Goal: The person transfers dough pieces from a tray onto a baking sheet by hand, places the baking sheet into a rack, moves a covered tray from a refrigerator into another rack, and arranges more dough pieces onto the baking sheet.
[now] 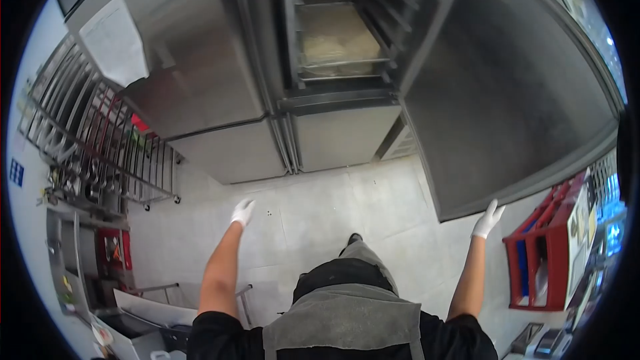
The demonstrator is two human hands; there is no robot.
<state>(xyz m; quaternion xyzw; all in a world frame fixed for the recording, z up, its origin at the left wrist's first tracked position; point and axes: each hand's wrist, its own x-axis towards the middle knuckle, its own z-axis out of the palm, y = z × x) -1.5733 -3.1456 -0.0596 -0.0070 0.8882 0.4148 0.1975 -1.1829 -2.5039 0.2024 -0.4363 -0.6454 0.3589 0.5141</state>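
A white glove covers my right hand (489, 220), which is raised at the outer edge of an open steel refrigerator door (513, 93). Its thumb and fingers are apart, and the fingertips meet or nearly meet the door's edge; contact is hard to tell. My left hand (243, 212), also gloved, is held out over the floor with fingers stretched and nothing in it. Inside the open refrigerator compartment (290, 40), a tray with a pale load (340, 43) under what looks like clear film rests on the rails.
Closed steel doors (193, 60) stand left of the open compartment, with a white paper sheet (113, 40) on one. A wheeled metal rack (100, 133) is at the left. Red shelving (543, 260) stands at the right, below the door. Pale tiled floor (313, 210) lies ahead.
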